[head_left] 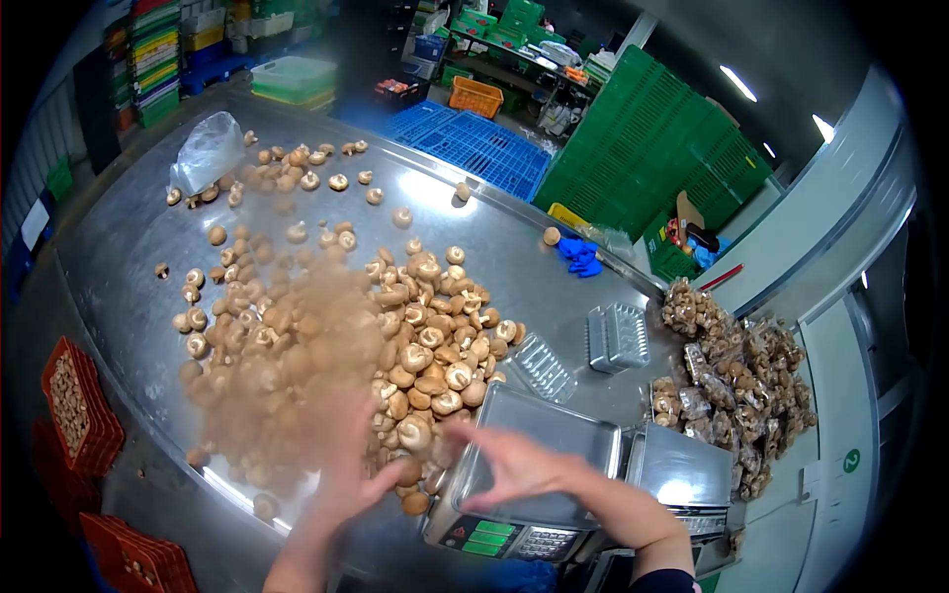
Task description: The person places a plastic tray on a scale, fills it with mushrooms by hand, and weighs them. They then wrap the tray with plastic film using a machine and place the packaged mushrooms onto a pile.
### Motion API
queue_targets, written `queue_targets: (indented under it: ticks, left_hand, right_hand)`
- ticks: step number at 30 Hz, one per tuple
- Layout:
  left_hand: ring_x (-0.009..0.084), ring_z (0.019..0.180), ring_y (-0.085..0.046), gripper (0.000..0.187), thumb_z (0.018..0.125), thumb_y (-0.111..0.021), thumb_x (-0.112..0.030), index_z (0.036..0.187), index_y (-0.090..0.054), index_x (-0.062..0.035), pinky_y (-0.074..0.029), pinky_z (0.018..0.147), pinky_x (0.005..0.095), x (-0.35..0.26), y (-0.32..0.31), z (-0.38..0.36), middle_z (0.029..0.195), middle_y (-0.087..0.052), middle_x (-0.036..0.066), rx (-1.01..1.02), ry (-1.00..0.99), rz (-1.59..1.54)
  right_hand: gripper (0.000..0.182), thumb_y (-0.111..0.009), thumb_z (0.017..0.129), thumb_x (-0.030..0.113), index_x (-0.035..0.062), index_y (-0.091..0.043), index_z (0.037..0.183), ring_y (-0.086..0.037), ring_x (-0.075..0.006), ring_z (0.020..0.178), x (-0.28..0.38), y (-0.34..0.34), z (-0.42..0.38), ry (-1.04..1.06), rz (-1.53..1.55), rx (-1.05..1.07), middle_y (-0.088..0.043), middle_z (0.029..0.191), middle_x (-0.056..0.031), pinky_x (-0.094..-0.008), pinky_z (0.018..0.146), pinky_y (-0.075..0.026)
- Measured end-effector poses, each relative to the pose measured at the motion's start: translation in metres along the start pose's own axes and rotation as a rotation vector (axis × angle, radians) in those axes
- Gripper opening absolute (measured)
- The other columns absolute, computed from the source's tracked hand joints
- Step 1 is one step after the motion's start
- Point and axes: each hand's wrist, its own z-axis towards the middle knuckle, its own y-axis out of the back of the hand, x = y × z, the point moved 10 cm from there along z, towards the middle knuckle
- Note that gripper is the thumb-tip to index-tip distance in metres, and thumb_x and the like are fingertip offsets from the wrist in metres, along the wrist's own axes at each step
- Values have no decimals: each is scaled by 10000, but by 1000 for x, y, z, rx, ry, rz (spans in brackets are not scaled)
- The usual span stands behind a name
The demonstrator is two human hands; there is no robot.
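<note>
A big heap of brown shiitake mushrooms (430, 371) lies on the steel table (129, 267). At the heap's near edge is my left hand (341, 469), its thumb spread from the fingers; a blurry patch softens the fingertips. My right hand (519, 465) hovers over the left side of the weighing scale (554, 445), thumb and fingers apart, fingertips close to the mushrooms. Neither hand shows a mushroom in its grip. Beyond the scale are a clear plastic tray (542, 368) and a small stack of clear trays (619, 338).
Bagged mushrooms (751, 385) are piled at the right. A clear plastic bag (208, 153) lies at the far left, and a blue glove (579, 257) at the far edge. Red crates (94, 425) stand on the floor at left. Green crates (633, 138) rise behind the table.
</note>
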Motion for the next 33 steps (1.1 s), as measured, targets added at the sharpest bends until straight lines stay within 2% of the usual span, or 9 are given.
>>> queue_targets:
  ticks: [2, 5, 9, 11, 15, 16, 20, 27, 33]
  left_hand:
    - [312, 1245, -448, 526, 787, -720, -258, 1244, -538, -69, -359, 1034, 406, -27, -4, -6, 1303, -509, 145, 85, -198, 92]
    - [224, 990, -631, 276, 871, -625, -186, 1093, -614, -23, -491, 856, 334, -8, -27, -47, 1014, -665, 118, 361, -44, -268]
    - [120, 626, -634, 196, 938, -487, -110, 826, -589, 15, -483, 542, 261, 52, -13, -114, 694, -660, 76, 212, 591, -290]
    - [113, 500, -576, 177, 961, -458, -120, 865, -545, 0, -458, 476, 248, 77, 6, -142, 652, -626, 67, 36, 309, 13]
    - [103, 359, -454, 130, 971, -433, -120, 949, -493, -8, -343, 328, 258, 124, 26, -205, 646, -590, 87, -118, 841, -161]
    - [100, 362, -447, 122, 967, -434, -116, 993, -487, -10, -337, 328, 253, 126, 25, -215, 668, -594, 88, -123, 869, -195]
    - [97, 427, -473, 225, 947, -438, -99, 1158, -437, -20, -333, 343, 228, 146, -4, -274, 768, -601, 76, 46, 1190, -390]
    - [127, 422, -490, 249, 917, -423, -10, 1155, -419, 64, -357, 338, 241, 164, -27, -291, 869, -638, 195, 44, 1342, -721]
    - [125, 399, -448, 180, 898, -415, 17, 1063, -458, 74, -319, 326, 241, 244, -31, -197, 843, -642, 217, -100, 1195, -791]
  right_hand:
    - [980, -767, 699, 332, 41, -197, 1441, -507, -303, 1187, 0, -72, -1, -14, 426, 257, -506, 1282, -187, -424, 1025, -391]
    - [972, -713, 759, 418, 54, -154, 1467, -467, -300, 1246, 6, -131, -9, 33, 937, 388, -455, 1353, -193, -439, 1059, -353]
    - [941, -529, 824, 650, 58, -179, 1466, -449, -323, 1268, -15, -177, -21, -53, 1500, 384, -443, 1365, -223, -457, 1083, -317]
    - [955, -369, 825, 745, 49, -205, 1458, -491, -338, 1222, -45, -191, -23, -145, 1538, 178, -481, 1324, -236, -461, 1052, -360]
    - [579, -422, 984, 405, 52, -273, 1418, -666, -231, 864, -75, -220, -30, -367, 1139, -137, -618, 1126, -186, -315, 704, -553]
    - [449, -437, 988, 188, 30, -298, 1385, -642, -166, 621, -72, -223, -30, -389, 1005, -250, -662, 929, -144, -254, 507, -516]
    - [455, -448, 939, 40, -6, -299, 1366, -546, -128, 452, -75, -251, -39, -449, 733, -316, -635, 778, -118, -243, 372, -431]
    - [362, -442, 940, 53, -20, -406, 1292, -534, -150, 420, -124, -313, -37, -628, 1056, -230, -613, 722, -138, -283, 352, -446]
    - [288, -395, 946, 41, -76, -463, 1199, -554, -164, 465, -130, -247, 45, -621, 1043, -573, -591, 717, -124, -275, 418, -490]
